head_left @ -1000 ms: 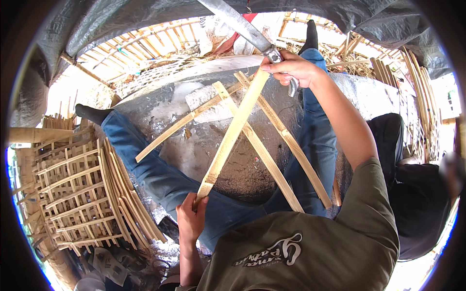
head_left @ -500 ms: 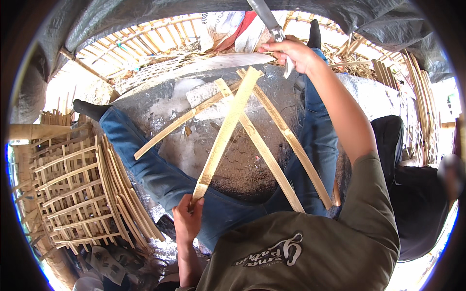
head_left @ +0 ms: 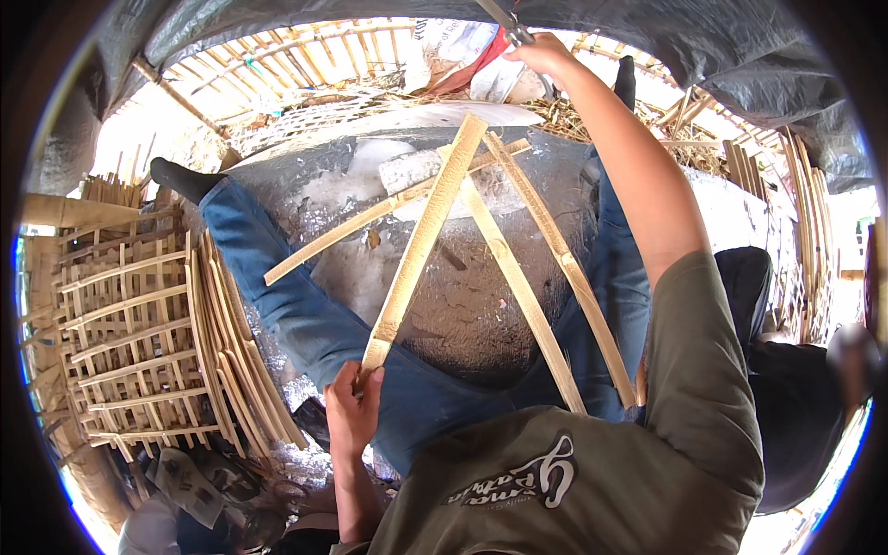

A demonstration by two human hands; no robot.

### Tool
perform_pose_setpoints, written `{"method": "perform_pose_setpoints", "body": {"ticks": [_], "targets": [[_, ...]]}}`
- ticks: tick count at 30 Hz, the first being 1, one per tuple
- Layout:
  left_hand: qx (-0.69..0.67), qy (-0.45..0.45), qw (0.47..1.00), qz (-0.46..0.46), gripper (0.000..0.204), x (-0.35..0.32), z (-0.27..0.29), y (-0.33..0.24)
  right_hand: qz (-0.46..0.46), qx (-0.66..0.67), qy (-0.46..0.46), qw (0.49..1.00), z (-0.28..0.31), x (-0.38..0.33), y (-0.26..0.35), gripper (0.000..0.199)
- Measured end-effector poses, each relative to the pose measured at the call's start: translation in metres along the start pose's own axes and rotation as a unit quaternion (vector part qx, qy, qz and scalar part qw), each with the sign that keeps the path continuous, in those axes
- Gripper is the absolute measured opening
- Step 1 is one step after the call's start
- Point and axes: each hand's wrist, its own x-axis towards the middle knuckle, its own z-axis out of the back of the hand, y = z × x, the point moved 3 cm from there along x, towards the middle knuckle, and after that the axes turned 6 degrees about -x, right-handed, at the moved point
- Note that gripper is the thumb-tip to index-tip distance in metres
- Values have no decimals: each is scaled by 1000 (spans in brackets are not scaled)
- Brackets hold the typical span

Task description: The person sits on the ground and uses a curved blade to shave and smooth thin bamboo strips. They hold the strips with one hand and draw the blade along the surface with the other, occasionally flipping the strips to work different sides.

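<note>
Pinched near its lower end, a flat bamboo strip (head_left: 418, 250) slants up and away from my left hand (head_left: 351, 409). My right hand (head_left: 544, 55) is raised at the far side, closed round the handle of a long grey metal blade, apparently a large knife (head_left: 500, 13). The knife is partly cut off by the top edge. Beneath the held strip, another bamboo strip (head_left: 347, 235) lies slantwise by a whitish block (head_left: 410, 172). Two more strips, a middle one (head_left: 520, 291) and a right one (head_left: 564, 250), reach from the block area toward my right thigh.
My legs in blue jeans (head_left: 296, 268) spread around the dark sheet-covered ground (head_left: 462, 319). At left stand a woven bamboo panel (head_left: 129, 342) and stacked strips (head_left: 236, 342). White sacks (head_left: 453, 51) lie at the back. Another person in black (head_left: 795, 398) sits at right.
My right hand has risen away from the strips, lifting the knife toward the top edge. The left hand still grips the strip. The view has shifted slightly.
</note>
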Motion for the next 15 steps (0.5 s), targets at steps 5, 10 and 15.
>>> {"method": "perform_pose_setpoints", "body": {"ticks": [5,10,15], "targets": [[14,4,1000,-5,27,0,-1,-4,-14,15,53,998,8,-26,-11,34],[10,0,1000,-26,27,3,-2,-10,-83,15,9,996,17,-28,-14,33],[-2,1,1000,-23,26,3,-6,-13,-79,65,-6,995,18,-31,-21,34]]}}
